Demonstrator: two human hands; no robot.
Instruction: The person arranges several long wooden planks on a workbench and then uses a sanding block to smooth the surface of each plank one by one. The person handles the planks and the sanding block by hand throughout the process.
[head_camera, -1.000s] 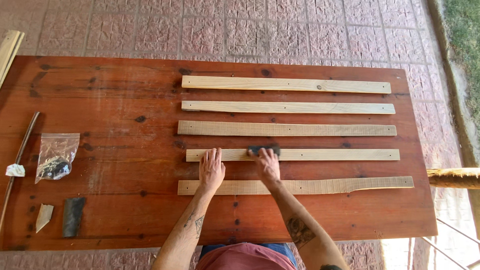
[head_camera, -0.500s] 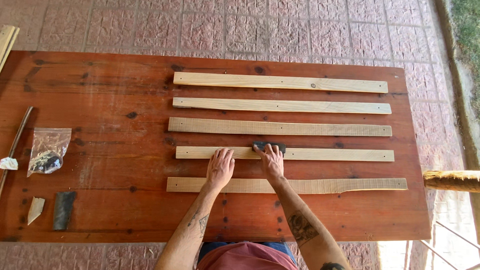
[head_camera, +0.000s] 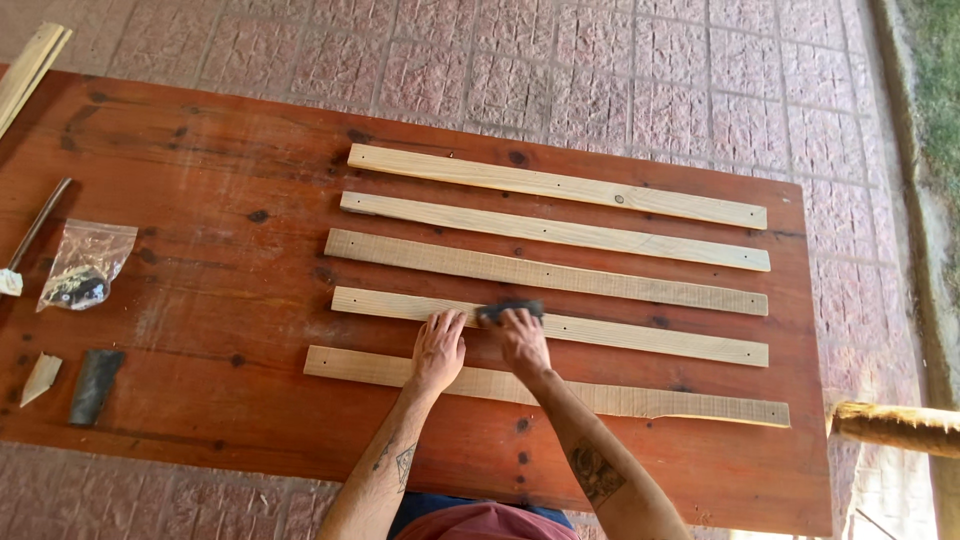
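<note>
Several pale wooden slats lie side by side on a reddish wooden table (head_camera: 200, 250). My right hand (head_camera: 520, 340) presses a dark sanding pad (head_camera: 508, 309) onto the fourth slat (head_camera: 640, 338) from the far side. My left hand (head_camera: 438, 348) lies flat with fingers spread on that same slat, just left of the pad, holding it down. Both forearms cross over the nearest slat (head_camera: 700, 405), which has a chipped edge near its right end.
At the table's left end lie a clear plastic bag with small dark parts (head_camera: 85, 265), a thin tool handle (head_camera: 35, 225), a small wood wedge (head_camera: 40, 378) and a dark strip (head_camera: 95, 385). A log end (head_camera: 890, 428) sticks in at the right. Paved ground surrounds the table.
The view has shifted and tilted slightly. My right hand has slid the sanding pad a little along the fourth slat; my left hand stays pressed beside it.
</note>
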